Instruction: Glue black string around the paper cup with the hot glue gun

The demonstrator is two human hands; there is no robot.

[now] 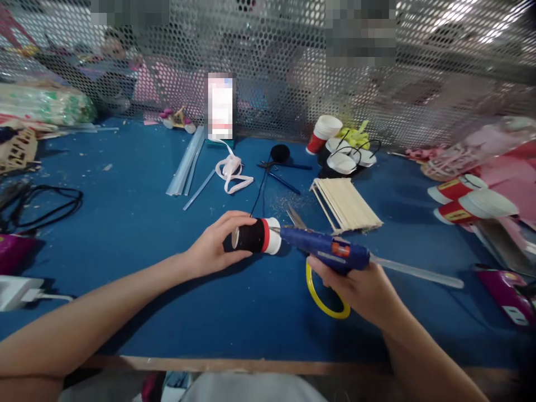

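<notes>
My left hand (218,243) is closed around a small paper cup (252,237) lying on its side, wrapped in black cord with a red band and a white end. A black strand runs from the cup up to a ball of black cord (280,153). In my right hand (355,285) is a blue glue gun (324,244), its nozzle at the cup's red and white end. A clear glue stick (419,271) sticks out of the gun's back. Under the gun lie scissors with a yellow handle (324,304), partly hidden.
Blue-handled pliers (288,166), white ribbon (232,170) and clear glue sticks (186,162) lie farther back. Beyond the gun is a bundle of pale wooden sticks (349,204). More paper cups (473,206) lie at right. A lit phone (220,109) leans against the perforated metal screen (276,67).
</notes>
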